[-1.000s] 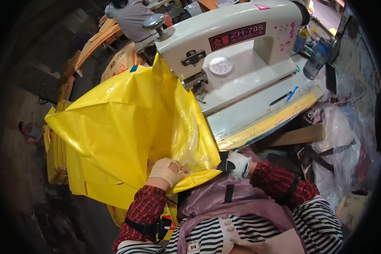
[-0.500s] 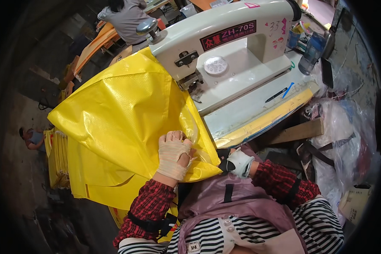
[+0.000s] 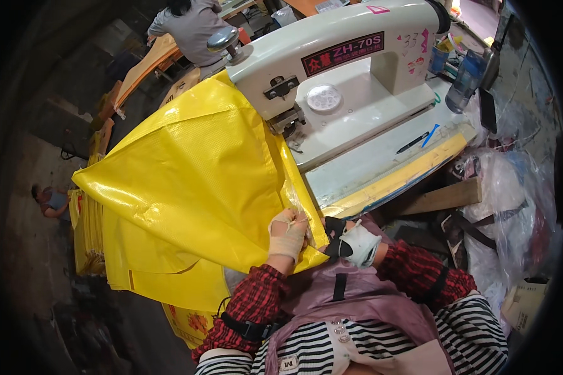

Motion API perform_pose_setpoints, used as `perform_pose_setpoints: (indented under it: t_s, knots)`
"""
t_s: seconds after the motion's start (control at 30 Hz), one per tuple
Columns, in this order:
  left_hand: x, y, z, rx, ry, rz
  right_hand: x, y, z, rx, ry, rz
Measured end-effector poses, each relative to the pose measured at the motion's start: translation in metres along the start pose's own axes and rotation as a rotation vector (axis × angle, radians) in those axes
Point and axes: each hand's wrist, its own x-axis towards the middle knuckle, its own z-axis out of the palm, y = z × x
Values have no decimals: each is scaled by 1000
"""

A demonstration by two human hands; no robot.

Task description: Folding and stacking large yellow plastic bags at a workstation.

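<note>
A large yellow woven plastic sack (image 3: pixel 187 169) spreads from the head of a white industrial sewing machine (image 3: pixel 350 69) down to my lap. My left hand (image 3: pixel 288 234), wrapped in pale tape, is closed on the sack's folded right edge near its lower corner. Just right of it, my right hand (image 3: pixel 355 244) wears a white and black covering and holds the same corner, its fingertips partly hidden by the sack. Above my hands, the sack's upper edge lies by the needle and presser foot (image 3: pixel 288 122).
On the machine table lie a black pen (image 3: pixel 413 144) and a blue stick (image 3: pixel 430 135). A water bottle (image 3: pixel 466 81) and a phone (image 3: pixel 486 111) are at the right. Clear plastic bags (image 3: pixel 507 206) heap beside a wooden bar (image 3: pixel 441 197). Yellow sacks (image 3: pixel 87 231) are stacked left; another person (image 3: pixel 191 31) sits beyond.
My left hand has slid right and slightly down, from lying over the sack to a curled grip on its edge. My right hand stays nearly in place at the corner.
</note>
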Motion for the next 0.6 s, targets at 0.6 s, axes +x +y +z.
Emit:
perform_pose_setpoints:
  t_s: [0.6]
  knots:
    - [-30, 3, -9, 838, -306, 1025, 31, -5, -38, -665, -261, -63]
